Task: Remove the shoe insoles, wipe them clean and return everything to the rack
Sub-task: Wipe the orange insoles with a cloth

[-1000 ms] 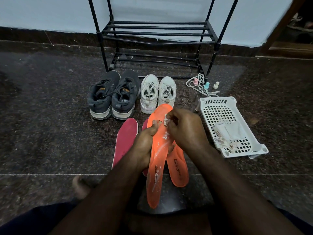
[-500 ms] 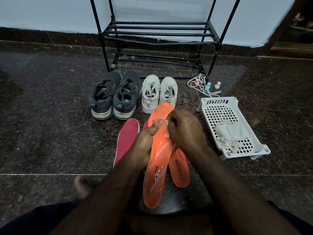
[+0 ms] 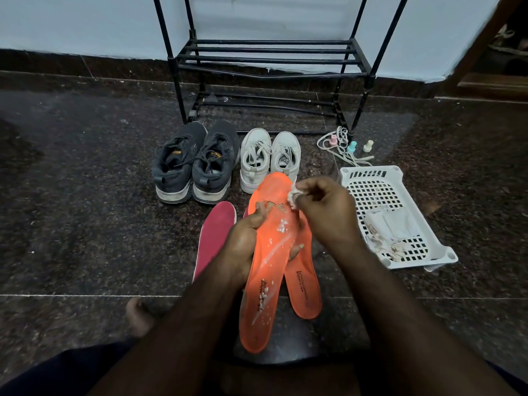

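Parts of the red insole (image 3: 215,232) hide behind the left hand (image 3: 245,241), and a second red one beside it shows only as a thin sliver. The rack (image 3: 268,58) is cut off at the top of the view. Black writing runs along the orange insole (image 3: 270,252) in the hand and along the other orange insole (image 3: 304,281) on the floor, but it is too small and turned to read. What lies in the white basket (image 3: 371,178) looks like crumpled cloths or papers; it is hard to tell which.

The left hand's grip is curled round the middle of the held orange insole, thumb on top, fingers underneath. That insole tilts up with its toe toward the rack and has white bits on it. The right hand (image 3: 323,212) pinches a small white wad (image 3: 293,195) against the insole's right edge, nearer the rack than the left grip.

Dark shoes (image 3: 194,161) and white shoes (image 3: 268,158) stand just in front of the rack. White laces (image 3: 340,147) and three small bottles (image 3: 353,146) lie by its right leg.
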Tool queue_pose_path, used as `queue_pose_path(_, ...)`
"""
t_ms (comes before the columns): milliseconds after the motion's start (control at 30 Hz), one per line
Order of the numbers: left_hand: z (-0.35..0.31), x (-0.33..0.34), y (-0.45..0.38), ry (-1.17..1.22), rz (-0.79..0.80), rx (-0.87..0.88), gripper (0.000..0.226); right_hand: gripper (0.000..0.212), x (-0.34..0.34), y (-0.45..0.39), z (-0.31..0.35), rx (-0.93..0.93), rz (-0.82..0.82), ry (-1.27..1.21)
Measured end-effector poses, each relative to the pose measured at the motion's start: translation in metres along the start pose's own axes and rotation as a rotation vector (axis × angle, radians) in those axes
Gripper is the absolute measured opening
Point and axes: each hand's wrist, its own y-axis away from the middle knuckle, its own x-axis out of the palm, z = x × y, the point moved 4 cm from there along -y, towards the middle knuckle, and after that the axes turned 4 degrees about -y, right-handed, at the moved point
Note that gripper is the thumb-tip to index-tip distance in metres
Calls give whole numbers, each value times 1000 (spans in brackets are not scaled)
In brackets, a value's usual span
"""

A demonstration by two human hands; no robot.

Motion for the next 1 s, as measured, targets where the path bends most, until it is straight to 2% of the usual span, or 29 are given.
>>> queue_pose_path(67, -7, 7, 14, 19, -11, 2, 88, 24, -10, -5, -1, 64, -3, -113)
queue_pose_path(133, -8, 19, 23, 127, 54, -43, 63, 23, -15, -4, 4, 20, 6, -74)
queue_pose_path(167, -7, 20, 21, 161, 83, -40, 57, 21, -15, -2, 8, -26, 6, -21)
queue_pose_path(267, -9, 22, 23, 231, 128, -23, 55, 21, -7, 4, 13, -153, 57, 132)
queue_pose_path(500, -13, 34, 32, 296, 167, 7, 59, 29, 21, 16, 14, -323, 236, 425)
queue_pose_path(633, -16, 31, 30, 223, 96, 64, 48, 23, 23, 16, 15, -318, 265, 491)
queue_pose_path(733, -14, 29, 27, 220, 90, 70, 54, 21, 14, 12, 13, -219, 258, 377)
queue_pose_path(833, -13, 28, 28, 188, 68, 58, 58, 19, 13, 14, 15, -234, 194, 349)
queue_pose_path(900, -13, 19, 25, 138, 9, 86, 49, 22, 21, 18, 14, -236, 226, 396)
queue_pose_path(1000, -21, -5, 16, -274, -193, 226, 33, 23, 26, 22, 14, -205, 277, 431)
